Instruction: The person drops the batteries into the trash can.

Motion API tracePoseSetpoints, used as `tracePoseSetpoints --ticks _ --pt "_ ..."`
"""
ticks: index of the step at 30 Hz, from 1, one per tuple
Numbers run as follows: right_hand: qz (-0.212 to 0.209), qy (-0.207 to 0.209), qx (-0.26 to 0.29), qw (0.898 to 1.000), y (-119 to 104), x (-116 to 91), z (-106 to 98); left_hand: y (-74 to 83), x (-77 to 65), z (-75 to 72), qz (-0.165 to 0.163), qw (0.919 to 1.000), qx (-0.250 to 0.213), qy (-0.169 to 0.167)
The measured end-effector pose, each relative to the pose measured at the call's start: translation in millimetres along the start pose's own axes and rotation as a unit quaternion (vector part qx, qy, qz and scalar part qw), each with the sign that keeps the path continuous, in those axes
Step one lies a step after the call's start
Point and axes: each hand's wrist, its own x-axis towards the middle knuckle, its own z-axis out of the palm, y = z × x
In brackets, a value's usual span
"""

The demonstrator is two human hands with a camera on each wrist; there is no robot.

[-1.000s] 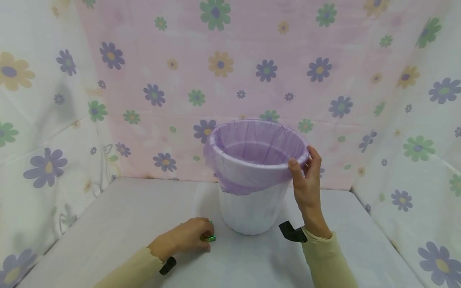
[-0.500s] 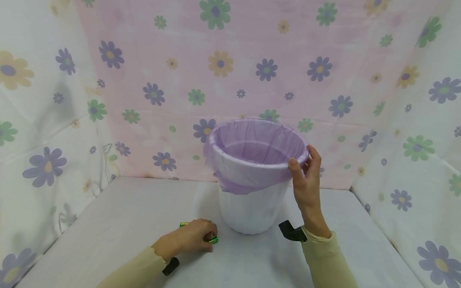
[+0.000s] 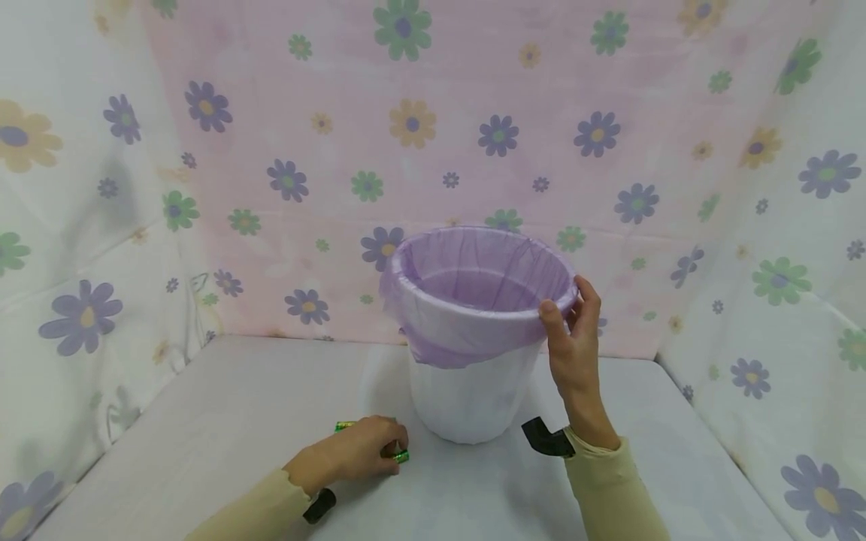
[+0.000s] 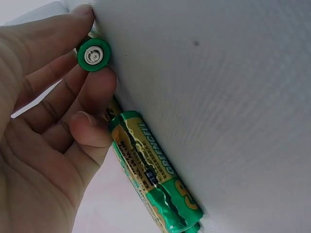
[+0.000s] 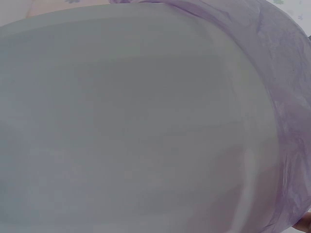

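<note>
In the head view, your right hand point(image 3: 573, 342) gripped the bin point(image 3: 467, 402) by its rim, likely steadying it and keeping the purple liner point(image 3: 460, 347) folded over; that forearm point(image 3: 612, 488) slanted upward. Your left hand point(image 3: 358, 448) reached low over the counter point(image 3: 271, 387), left of the bin.

In the left wrist view, its fingers pinched a battery point(image 4: 94, 56); a second battery point(image 4: 158, 170) lay just beside them.

In the right wrist view, the bin's wall hid nearly everything, so I couldn't judge your grip there.

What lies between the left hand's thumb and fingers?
A battery lies there, gripped by the left hand; the left wrist view shows it end-on.
</note>
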Motion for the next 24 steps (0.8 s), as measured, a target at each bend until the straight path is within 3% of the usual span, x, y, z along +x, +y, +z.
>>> tracePoseSetpoints --ticks 9,24 --pt "0.003 0.001 0.001 1.0 2 -1 0 5.4 -0.9 -3.9 0.007 1.0 0.001 0.003" --pt "0.006 0.001 -0.003 1.0 0 -2 0 40.5 -7.3 -43.7 0.05 0.9987 -0.003 0.012"
